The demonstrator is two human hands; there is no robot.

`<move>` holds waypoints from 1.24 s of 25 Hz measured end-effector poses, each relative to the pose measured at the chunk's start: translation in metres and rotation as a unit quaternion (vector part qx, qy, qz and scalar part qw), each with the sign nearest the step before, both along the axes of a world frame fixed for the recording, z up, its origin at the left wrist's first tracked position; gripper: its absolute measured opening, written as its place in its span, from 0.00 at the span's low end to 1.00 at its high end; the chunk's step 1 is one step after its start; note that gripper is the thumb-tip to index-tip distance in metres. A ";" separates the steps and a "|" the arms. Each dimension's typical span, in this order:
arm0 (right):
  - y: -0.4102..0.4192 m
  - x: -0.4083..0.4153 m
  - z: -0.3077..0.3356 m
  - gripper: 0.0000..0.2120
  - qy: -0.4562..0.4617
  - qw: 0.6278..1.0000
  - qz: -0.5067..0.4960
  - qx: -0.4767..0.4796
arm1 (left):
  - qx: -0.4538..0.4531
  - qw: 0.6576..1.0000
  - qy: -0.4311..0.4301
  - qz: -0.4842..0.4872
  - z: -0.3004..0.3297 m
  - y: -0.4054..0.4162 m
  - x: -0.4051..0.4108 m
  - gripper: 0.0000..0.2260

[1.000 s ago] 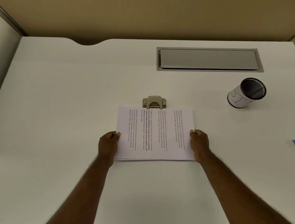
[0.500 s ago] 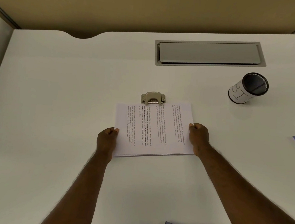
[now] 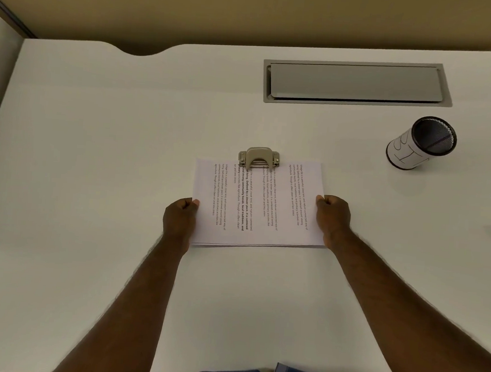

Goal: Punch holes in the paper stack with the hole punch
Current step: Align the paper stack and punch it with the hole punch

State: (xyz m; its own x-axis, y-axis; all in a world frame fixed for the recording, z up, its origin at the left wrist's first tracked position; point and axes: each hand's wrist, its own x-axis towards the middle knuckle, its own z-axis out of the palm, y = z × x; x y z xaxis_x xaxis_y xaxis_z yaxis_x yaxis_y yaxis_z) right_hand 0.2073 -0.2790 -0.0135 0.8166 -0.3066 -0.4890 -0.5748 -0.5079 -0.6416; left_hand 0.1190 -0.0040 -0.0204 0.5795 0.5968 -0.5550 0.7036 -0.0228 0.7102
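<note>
The left hand (image 3: 179,218) pinches the left edge of the paper (image 3: 259,204), thumb on top, so the sheets stay lined up. The paper lies flat on the white surface (image 3: 94,144), and its far edge sits in the mouth of the punch (image 3: 259,157), where the holes should go. The right hand (image 3: 332,217) pinches the right edge the same way to keep the stack straight. A cup (image 3: 421,144) stands far off to the right.

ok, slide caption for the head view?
Both hands feed white printed paper stack into beige metal hole punch.
</note>
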 end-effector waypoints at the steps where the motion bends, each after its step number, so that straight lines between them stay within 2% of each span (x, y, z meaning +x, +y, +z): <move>1: 0.001 0.001 0.000 0.14 0.000 1.000 0.000 -0.001 | 0.002 1.000 0.000 -0.001 -0.001 0.000 0.001 0.08; 6: 0.002 0.004 -0.003 0.18 0.002 1.000 0.002 -0.008 | 0.012 1.000 0.001 -0.005 -0.004 0.002 0.003 0.10; 10: 0.002 0.003 -0.004 0.14 0.013 1.000 0.000 -0.001 | 0.019 1.000 0.006 -0.018 -0.003 0.002 0.003 0.10; 12: 0.000 0.003 -0.002 0.12 0.001 1.000 -0.002 -0.015 | 0.061 0.997 0.003 -0.041 0.001 0.002 0.001 0.07; 13: -0.001 0.003 0.000 0.13 -0.014 0.999 -0.005 -0.040 | 0.105 0.993 0.002 -0.053 0.004 0.004 -0.001 0.09; 15: -0.003 0.002 0.009 0.16 -0.045 0.993 -0.011 -0.110 | 0.192 0.978 0.012 -0.086 0.009 0.010 -0.006 0.22; 17: 0.005 0.006 0.018 0.17 -0.098 0.982 0.019 -0.163 | 0.245 0.954 0.031 -0.172 0.015 0.013 -0.010 0.32; 20: 0.043 0.027 0.028 0.15 -0.194 0.961 0.110 -0.163 | 0.306 0.871 0.049 -0.381 0.015 0.003 -0.013 0.42; 22: 0.079 0.052 0.031 0.18 -0.230 0.946 0.166 -0.153 | 0.314 0.836 0.052 -0.447 0.011 -0.003 -0.016 0.46; 27: 0.148 0.116 0.019 0.23 -0.216 0.911 0.297 -0.188 | 0.275 0.845 0.049 -0.456 0.006 0.007 -0.012 0.48; 31: 0.163 0.133 -0.003 0.24 -0.210 0.889 0.340 -0.222 | 0.256 0.825 0.044 -0.502 0.005 0.007 -0.012 0.49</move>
